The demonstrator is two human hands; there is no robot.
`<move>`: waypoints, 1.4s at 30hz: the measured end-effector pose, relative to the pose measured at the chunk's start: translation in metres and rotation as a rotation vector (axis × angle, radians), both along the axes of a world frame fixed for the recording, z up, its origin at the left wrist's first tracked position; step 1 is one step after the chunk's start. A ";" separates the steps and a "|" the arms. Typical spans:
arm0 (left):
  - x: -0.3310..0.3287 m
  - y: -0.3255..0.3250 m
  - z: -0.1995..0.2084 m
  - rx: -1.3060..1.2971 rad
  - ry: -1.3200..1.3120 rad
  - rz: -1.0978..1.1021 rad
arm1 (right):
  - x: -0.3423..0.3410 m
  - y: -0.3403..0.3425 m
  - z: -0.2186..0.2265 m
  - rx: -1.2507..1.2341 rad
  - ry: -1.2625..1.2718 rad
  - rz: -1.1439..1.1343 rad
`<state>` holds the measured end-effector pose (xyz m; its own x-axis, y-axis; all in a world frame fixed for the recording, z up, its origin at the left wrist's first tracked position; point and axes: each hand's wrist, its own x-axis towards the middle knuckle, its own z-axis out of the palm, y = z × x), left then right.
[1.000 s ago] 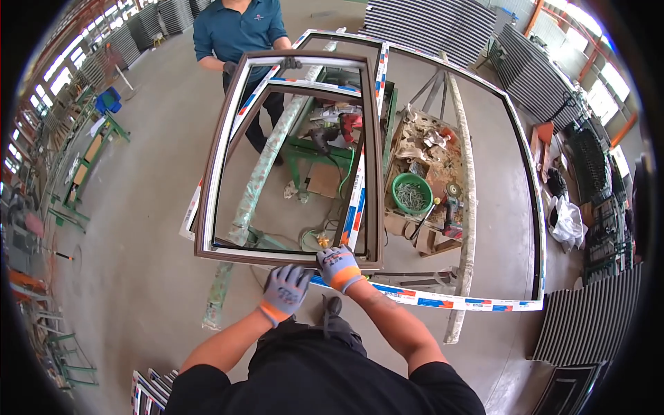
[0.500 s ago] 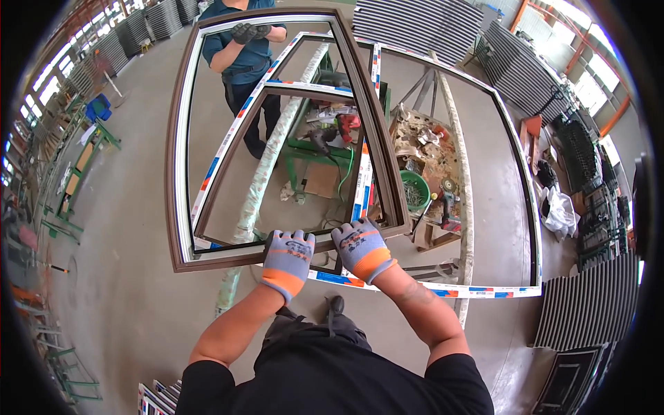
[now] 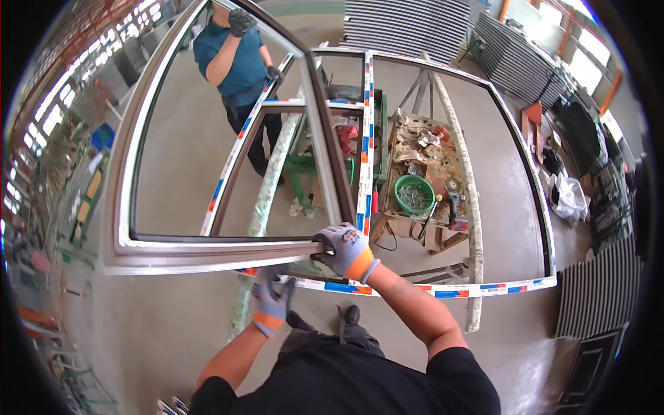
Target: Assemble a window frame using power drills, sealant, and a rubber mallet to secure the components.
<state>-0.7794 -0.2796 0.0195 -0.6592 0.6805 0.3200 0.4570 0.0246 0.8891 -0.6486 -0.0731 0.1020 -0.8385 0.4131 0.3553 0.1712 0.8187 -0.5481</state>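
Observation:
My right hand (image 3: 346,250), in a grey and orange work glove, grips the near right corner of a brown window frame (image 3: 207,254), which is raised at a tilt. My left hand (image 3: 271,301), gloved alike, is off the frame, just below its near edge, with fingers apart and slightly blurred. Under the brown frame lies a larger window frame (image 3: 369,138) with white, blue and orange protective tape, resting on two long padded rails (image 3: 278,173). Across from me, a person in a teal shirt (image 3: 238,79) has one dark-gloved hand (image 3: 241,22) at the raised frame's far part and the other by the taped frame.
Between the rails stands a littered workbench (image 3: 432,162) with a green bowl (image 3: 413,210) of screws and power tools (image 3: 454,207). Stacked ridged profiles (image 3: 408,28) stand at the back. A white plastic bag (image 3: 567,197) lies right, near more stacks (image 3: 595,297).
The brown frame has shifted left and tilted. My left hand has let go of it and dropped below its edge. The other person has lowered one hand toward the taped frame.

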 end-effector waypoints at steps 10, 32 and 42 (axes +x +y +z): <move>-0.013 0.110 0.160 0.062 0.183 -0.401 | -0.036 -0.039 -0.026 -1.056 0.626 0.054; -0.185 0.029 -0.037 -0.753 0.526 -0.443 | 0.200 0.019 -0.237 -0.150 -0.350 -1.329; -0.202 0.042 -0.067 -0.655 0.619 -0.468 | 0.171 0.022 -0.241 0.044 -0.654 -1.338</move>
<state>-0.9810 -0.2373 -0.0473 -0.1263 0.9919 -0.0136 0.9214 0.1224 0.3690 -0.4772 -0.0514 -0.1389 0.1323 0.9854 0.1073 0.9902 -0.1265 -0.0597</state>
